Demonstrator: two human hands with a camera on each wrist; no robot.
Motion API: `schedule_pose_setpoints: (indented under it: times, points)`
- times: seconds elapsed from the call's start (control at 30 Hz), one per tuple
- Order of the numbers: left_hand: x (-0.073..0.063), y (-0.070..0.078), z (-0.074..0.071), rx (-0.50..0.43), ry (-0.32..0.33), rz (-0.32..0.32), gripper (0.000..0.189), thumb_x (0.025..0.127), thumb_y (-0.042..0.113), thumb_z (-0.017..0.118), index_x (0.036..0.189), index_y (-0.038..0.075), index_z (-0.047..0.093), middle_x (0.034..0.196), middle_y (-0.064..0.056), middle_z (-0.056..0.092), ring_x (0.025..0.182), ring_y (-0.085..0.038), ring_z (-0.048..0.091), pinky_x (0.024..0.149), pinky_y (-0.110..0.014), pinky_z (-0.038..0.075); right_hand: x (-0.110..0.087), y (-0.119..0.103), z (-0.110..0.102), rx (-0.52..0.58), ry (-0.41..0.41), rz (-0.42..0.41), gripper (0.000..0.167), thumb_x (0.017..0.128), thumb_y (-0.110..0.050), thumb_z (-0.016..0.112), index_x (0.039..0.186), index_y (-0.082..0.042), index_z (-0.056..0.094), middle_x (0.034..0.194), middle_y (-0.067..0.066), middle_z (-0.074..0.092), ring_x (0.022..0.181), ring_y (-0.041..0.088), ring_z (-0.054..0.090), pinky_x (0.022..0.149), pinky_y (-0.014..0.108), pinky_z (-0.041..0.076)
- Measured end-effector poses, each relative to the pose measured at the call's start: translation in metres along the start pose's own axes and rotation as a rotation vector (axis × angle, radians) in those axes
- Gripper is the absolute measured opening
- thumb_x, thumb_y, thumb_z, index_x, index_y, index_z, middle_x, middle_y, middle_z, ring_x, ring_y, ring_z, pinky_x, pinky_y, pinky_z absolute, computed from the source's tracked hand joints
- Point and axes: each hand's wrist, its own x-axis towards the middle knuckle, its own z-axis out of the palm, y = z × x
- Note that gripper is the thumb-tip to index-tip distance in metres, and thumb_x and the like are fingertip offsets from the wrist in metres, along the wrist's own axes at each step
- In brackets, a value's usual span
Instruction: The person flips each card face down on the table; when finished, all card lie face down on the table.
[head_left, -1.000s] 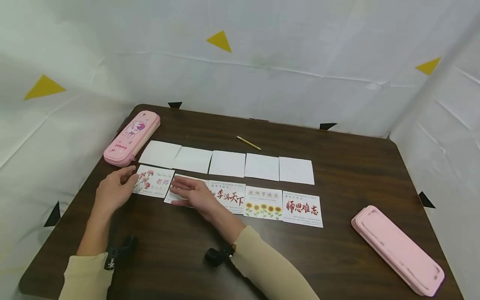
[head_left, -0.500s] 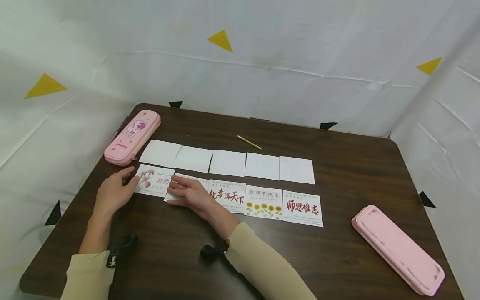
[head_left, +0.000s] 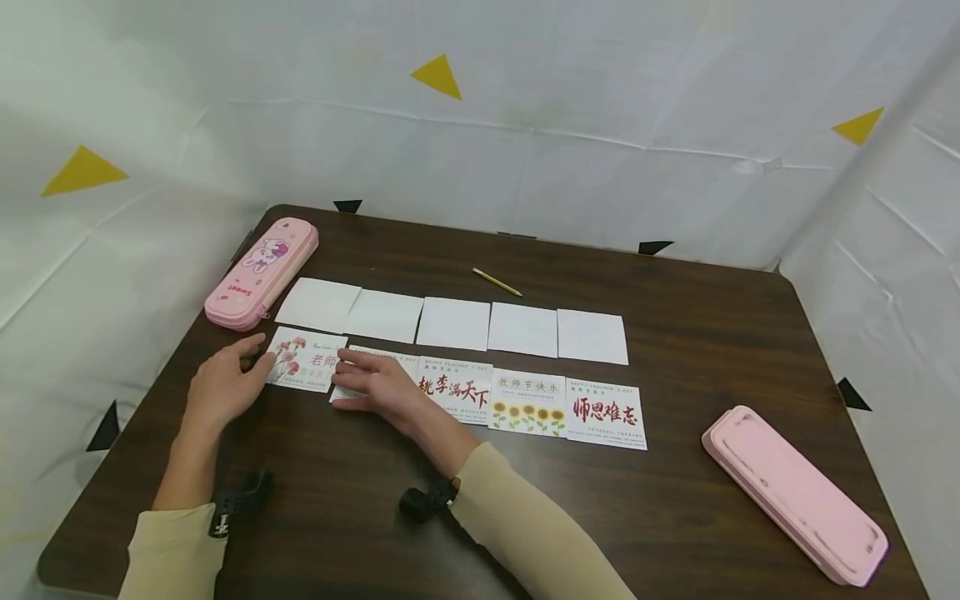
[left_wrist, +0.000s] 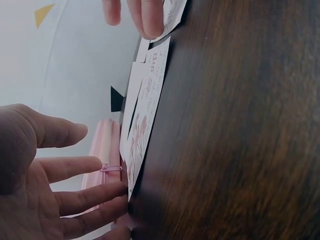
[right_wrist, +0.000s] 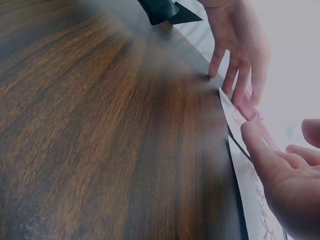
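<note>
My left hand (head_left: 228, 379), fingers spread, is at the left edge of the leftmost printed card (head_left: 307, 360), which bears pink flowers and red characters. In the left wrist view its fingertips are right by the corner of that card. Extended fingers of my right hand (head_left: 386, 390) reach over a second printed card (head_left: 375, 353) to the right edge of the flower card; much of the second card is hidden below the hand. The row runs on rightward with a card with red characters (head_left: 455, 388), a sunflower card (head_left: 527, 403) and another red-lettered card (head_left: 606, 413).
Behind the printed cards lies a row of several blank white cards (head_left: 453, 323). A pencil (head_left: 497, 282) lies farther back on the dark wooden table (head_left: 712, 333). One pink pencil case (head_left: 262, 271) is at the back left, another pink case (head_left: 795, 496) at the right.
My right hand has shifted slightly left, its fingertips now overlapping the flower card's right edge. The left hand stays nearly still beside that card's left edge.
</note>
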Motion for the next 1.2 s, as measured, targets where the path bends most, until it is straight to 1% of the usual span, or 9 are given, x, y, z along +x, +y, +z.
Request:
schedule_pose_setpoints:
  times: [0.17, 0.37, 0.47, 0.67, 0.83, 1.0, 1.1, 1.2]
  points:
    - [0.000, 0.000, 0.000, 0.006, 0.008, 0.005, 0.057, 0.101, 0.034, 0.044, 0.145, -0.002, 0.043, 0.135, -0.034, 0.048, 0.120, -0.052, 0.047, 0.094, -0.068, 0.033, 0.001, -0.001, 0.002, -0.005, -0.009, 0.005, 0.050, 0.098, 0.004, 0.052, 0.147, 0.003, 0.040, 0.148, 0.024, 0.040, 0.132, 0.034, 0.047, 0.091, 0.042, 0.052]
    - [0.000, 0.000, 0.000, 0.007, 0.027, 0.026, 0.056, 0.101, 0.034, 0.044, 0.144, -0.002, 0.045, 0.134, -0.033, 0.051, 0.119, -0.052, 0.048, 0.093, -0.068, 0.032, 0.000, -0.003, 0.004, 0.007, 0.002, 0.019, 0.050, 0.099, 0.002, 0.051, 0.147, 0.004, 0.039, 0.148, 0.024, 0.041, 0.130, 0.036, 0.048, 0.093, 0.044, 0.050]
    - [-0.001, -0.001, 0.001, 0.005, 0.039, 0.034, 0.055, 0.101, 0.034, 0.044, 0.142, -0.003, 0.047, 0.131, -0.032, 0.053, 0.115, -0.050, 0.051, 0.091, -0.067, 0.034, 0.000, -0.003, 0.006, 0.022, 0.005, 0.022, 0.049, 0.099, 0.001, 0.051, 0.147, 0.005, 0.038, 0.147, 0.024, 0.042, 0.130, 0.037, 0.048, 0.093, 0.045, 0.050]
    - [-0.003, -0.004, 0.001, -0.036, 0.058, 0.013, 0.053, 0.101, 0.034, 0.046, 0.141, -0.001, 0.049, 0.124, -0.029, 0.059, 0.107, -0.044, 0.055, 0.085, -0.060, 0.038, 0.002, 0.000, 0.008, 0.060, 0.024, 0.027, 0.050, 0.099, 0.001, 0.052, 0.147, 0.005, 0.038, 0.145, 0.024, 0.044, 0.130, 0.036, 0.049, 0.092, 0.046, 0.051]
    - [-0.005, -0.010, -0.001, -0.108, 0.065, -0.025, 0.052, 0.101, 0.034, 0.047, 0.141, 0.001, 0.051, 0.123, -0.028, 0.059, 0.107, -0.043, 0.054, 0.080, -0.053, 0.042, 0.003, 0.003, 0.009, 0.070, 0.021, 0.021, 0.050, 0.098, 0.002, 0.052, 0.146, 0.005, 0.039, 0.146, 0.024, 0.044, 0.129, 0.037, 0.049, 0.090, 0.044, 0.052]
    - [-0.009, -0.017, -0.004, -0.216, 0.055, -0.080, 0.054, 0.101, 0.039, 0.048, 0.141, 0.003, 0.051, 0.126, -0.029, 0.055, 0.105, -0.039, 0.050, 0.077, -0.042, 0.039, 0.003, 0.004, 0.009, 0.046, 0.007, 0.000, 0.048, 0.097, 0.004, 0.054, 0.144, 0.003, 0.045, 0.142, 0.020, 0.048, 0.127, 0.034, 0.052, 0.087, 0.041, 0.054]
    - [-0.012, -0.021, -0.005, -0.291, 0.061, -0.095, 0.053, 0.101, 0.039, 0.049, 0.141, 0.004, 0.053, 0.125, -0.026, 0.054, 0.096, -0.031, 0.052, 0.072, -0.035, 0.045, 0.004, 0.004, 0.009, 0.043, -0.002, -0.020, 0.047, 0.096, 0.007, 0.053, 0.143, 0.003, 0.047, 0.137, 0.017, 0.051, 0.122, 0.028, 0.055, 0.087, 0.041, 0.054]
    - [-0.015, -0.023, -0.007, -0.380, 0.082, -0.091, 0.048, 0.101, 0.034, 0.052, 0.138, 0.004, 0.055, 0.121, -0.019, 0.058, 0.084, -0.018, 0.058, 0.066, -0.027, 0.053, 0.005, 0.005, 0.008, 0.033, 0.025, -0.053, 0.046, 0.094, 0.011, 0.054, 0.139, 0.002, 0.052, 0.125, 0.015, 0.056, 0.110, 0.023, 0.060, 0.086, 0.039, 0.055]
